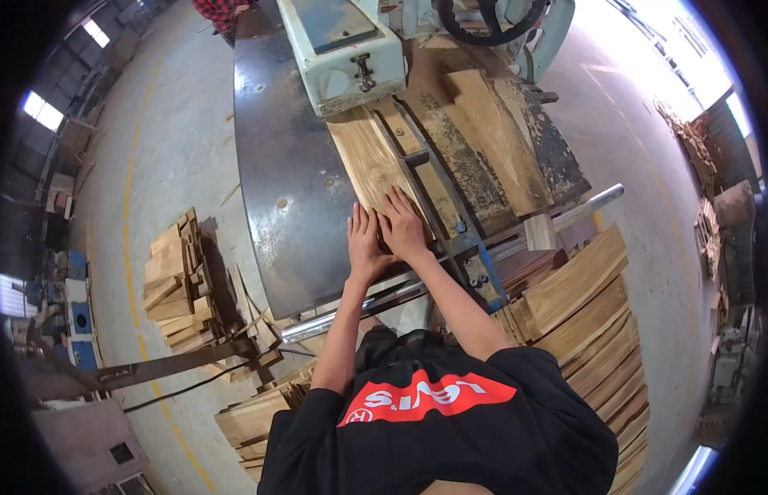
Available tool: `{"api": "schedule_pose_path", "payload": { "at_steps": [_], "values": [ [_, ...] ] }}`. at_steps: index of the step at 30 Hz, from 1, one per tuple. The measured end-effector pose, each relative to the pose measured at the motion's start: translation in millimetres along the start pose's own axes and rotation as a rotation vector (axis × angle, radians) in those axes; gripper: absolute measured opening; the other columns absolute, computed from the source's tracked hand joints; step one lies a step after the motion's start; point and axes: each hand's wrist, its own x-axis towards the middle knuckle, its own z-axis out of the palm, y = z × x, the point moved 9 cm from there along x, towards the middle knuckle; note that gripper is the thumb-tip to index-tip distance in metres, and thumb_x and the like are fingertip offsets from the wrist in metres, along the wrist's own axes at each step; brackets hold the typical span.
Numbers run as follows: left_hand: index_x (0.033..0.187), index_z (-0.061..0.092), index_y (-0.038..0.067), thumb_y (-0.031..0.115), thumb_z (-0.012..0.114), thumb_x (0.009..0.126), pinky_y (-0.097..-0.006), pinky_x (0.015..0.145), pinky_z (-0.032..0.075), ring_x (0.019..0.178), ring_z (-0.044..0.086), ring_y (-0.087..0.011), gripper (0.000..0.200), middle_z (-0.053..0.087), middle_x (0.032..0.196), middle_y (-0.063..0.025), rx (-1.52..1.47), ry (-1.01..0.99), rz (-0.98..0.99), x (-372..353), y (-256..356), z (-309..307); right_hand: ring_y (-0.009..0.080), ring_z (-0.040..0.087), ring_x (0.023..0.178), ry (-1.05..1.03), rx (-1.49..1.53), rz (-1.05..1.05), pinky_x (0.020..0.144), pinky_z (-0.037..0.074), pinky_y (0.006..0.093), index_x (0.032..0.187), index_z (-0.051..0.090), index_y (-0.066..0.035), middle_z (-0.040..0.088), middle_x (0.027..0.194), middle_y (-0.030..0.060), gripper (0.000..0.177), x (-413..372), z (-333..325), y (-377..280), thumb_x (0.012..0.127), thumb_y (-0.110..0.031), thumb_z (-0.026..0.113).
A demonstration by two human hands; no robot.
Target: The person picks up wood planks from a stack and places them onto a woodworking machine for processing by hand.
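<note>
Fingers (398, 202) of left hand (365, 246) and right hand (404, 233): stretched out flat, side by side, gripping nothing, pressed on the near end of the wooden plank (369, 157). Plank: centre frame, lengthwise on dark steel machine table (289, 190), far end at pale green machine housing (338, 49). Board stacks: lower right (594, 318), lower left (179, 280).

Both arms reach from the lower middle of the frame up toward its centre, bare from the short black sleeves down. The left hand (363, 243) lies palm down, fingers straight and close together, pointing toward the top of the frame. The right hand (404, 224) lies flat just beside it, a little higher, fingers spread slightly. The two hands touch along their inner edges. Neither grip closes on anything.
</note>
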Motion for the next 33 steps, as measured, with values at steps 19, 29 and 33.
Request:
{"api": "schedule_pose_path", "payload": {
  "at_steps": [19,29,33],
  "values": [
    [0.149,0.048,-0.012,0.042,0.099,0.046,-0.0543,0.126,0.031,0.155,0.028,-0.0525,0.127,0.042,0.157,-0.0377,-0.079,0.061,-0.018,86,-54,-13,0.0419,0.051,0.144,0.023,-0.046,-0.065,0.118,0.043,0.0466,0.136,0.066,0.005,0.059,0.149,0.0260,0.045,97,47,22,0.101,-0.022,0.066],
    [0.158,0.038,-0.001,0.050,0.094,0.069,-0.0573,0.128,0.026,0.158,0.025,-0.0472,0.116,0.037,0.165,-0.0260,0.039,0.087,-0.018,-16,-19,-99,0.0373,0.057,0.137,-0.043,-0.321,-0.272,0.116,0.046,0.0454,0.144,0.062,-0.003,0.061,0.147,0.0199,0.052,151,107,82,0.101,-0.031,0.063],
    [0.153,0.049,0.004,0.053,0.084,0.085,-0.0563,0.125,0.031,0.158,0.029,-0.0419,0.092,0.042,0.164,-0.0205,0.086,0.257,-0.292,-226,26,-155,0.0348,0.075,0.105,-0.046,-0.209,-0.149,0.090,0.059,0.0449,0.121,0.077,-0.008,0.078,0.117,0.0153,0.036,178,95,67,0.101,-0.036,0.066]
  ]
}}
